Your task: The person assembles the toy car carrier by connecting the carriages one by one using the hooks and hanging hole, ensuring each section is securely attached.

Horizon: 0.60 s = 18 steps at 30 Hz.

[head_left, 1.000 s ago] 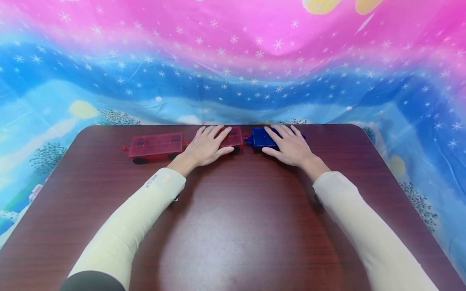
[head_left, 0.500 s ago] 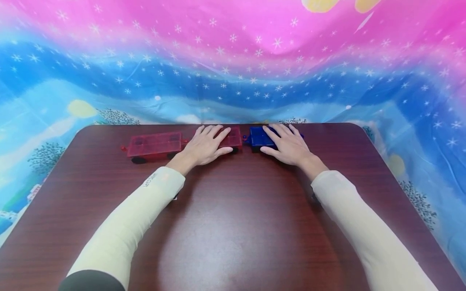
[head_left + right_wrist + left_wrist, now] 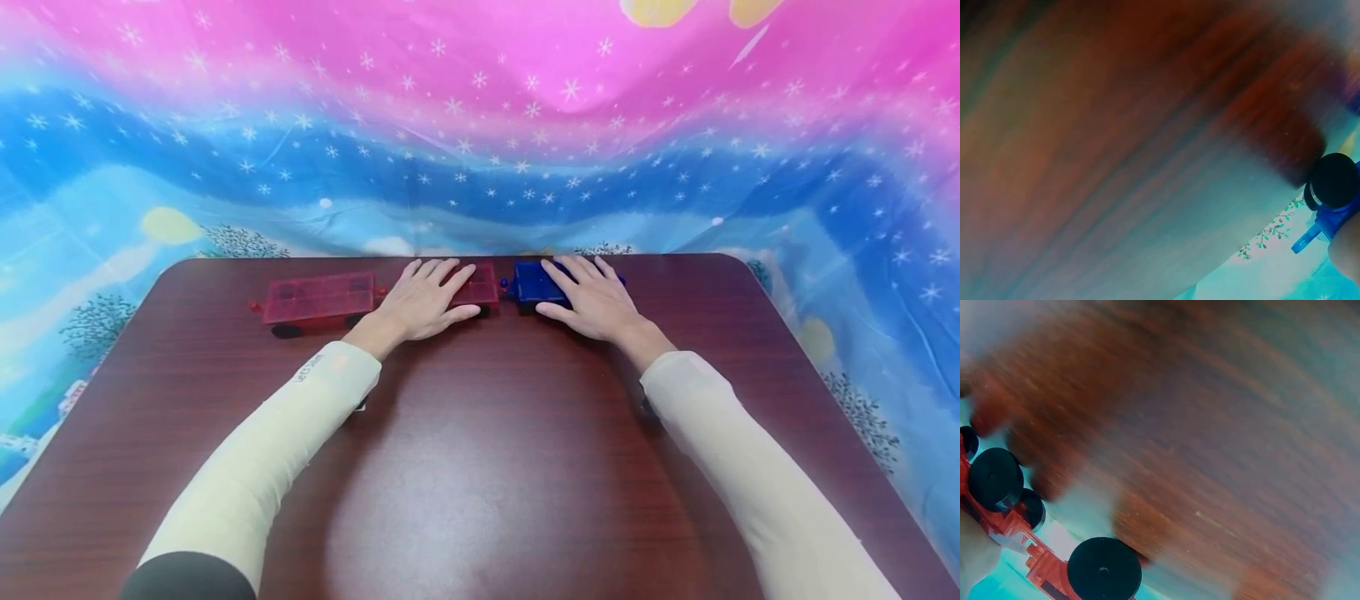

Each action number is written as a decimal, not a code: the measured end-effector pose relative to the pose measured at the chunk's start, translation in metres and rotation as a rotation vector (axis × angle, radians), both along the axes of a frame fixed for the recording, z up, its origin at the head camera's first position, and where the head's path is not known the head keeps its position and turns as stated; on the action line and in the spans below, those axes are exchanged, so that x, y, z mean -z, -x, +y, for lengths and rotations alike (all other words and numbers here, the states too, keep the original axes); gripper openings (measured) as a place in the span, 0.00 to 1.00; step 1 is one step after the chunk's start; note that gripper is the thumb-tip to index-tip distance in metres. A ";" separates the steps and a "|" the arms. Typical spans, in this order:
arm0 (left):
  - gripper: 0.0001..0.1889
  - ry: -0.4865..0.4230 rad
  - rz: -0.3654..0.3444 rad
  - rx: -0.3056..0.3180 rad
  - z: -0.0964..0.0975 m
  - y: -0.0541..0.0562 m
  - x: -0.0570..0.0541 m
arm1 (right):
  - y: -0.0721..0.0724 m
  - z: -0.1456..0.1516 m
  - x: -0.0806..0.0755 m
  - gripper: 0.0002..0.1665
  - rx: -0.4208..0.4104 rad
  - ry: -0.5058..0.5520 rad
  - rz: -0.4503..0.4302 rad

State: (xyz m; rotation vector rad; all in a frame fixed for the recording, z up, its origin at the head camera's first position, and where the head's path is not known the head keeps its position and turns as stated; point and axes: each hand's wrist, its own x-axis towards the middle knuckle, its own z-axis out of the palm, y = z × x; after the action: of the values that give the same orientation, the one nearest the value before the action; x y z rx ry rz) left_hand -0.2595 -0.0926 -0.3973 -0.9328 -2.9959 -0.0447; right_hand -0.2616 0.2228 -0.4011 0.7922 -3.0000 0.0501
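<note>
Toward the table's far edge stand flat, see-through toy train cars on black wheels. My left hand (image 3: 422, 302) rests on top of the middle red car (image 3: 483, 285), fingers spread and fairly straight, covering much of it. On the blue car (image 3: 532, 283) lies my right hand (image 3: 594, 300), also with spread fingers. Another red car (image 3: 318, 298) sits left of my left hand. The left wrist view catches a red car's wheel (image 3: 1104, 570) from low down; the right wrist view has the blue car's wheel (image 3: 1335, 181). Whether the couplings between the cars are hooked is too small to tell.
The dark brown wooden table (image 3: 465, 467) spreads out in front of me with rounded far corners. Right behind it hangs a pink and blue cloth backdrop (image 3: 480, 167) with a snowflake print. The cars stand close to that far edge.
Over the last second the whole view shifts very slightly, by a few pixels. Both hands stay on the same cars, and nothing is taken up or let go.
</note>
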 end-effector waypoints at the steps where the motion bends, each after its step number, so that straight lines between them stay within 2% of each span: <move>1: 0.42 0.002 -0.003 -0.002 0.000 0.000 0.000 | 0.000 0.000 0.000 0.49 0.000 0.003 -0.002; 11: 0.42 -0.006 0.002 -0.006 -0.008 0.002 -0.003 | 0.006 -0.005 -0.002 0.52 -0.021 -0.015 -0.017; 18: 0.38 -0.044 0.042 -0.013 -0.010 -0.003 -0.008 | 0.004 -0.007 -0.002 0.53 0.006 0.031 -0.011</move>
State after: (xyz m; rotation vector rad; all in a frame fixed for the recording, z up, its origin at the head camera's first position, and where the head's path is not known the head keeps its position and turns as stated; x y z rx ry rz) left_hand -0.2563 -0.1027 -0.3891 -0.8987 -2.9491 -0.0899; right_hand -0.2657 0.2160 -0.3990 0.7822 -3.0042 0.1011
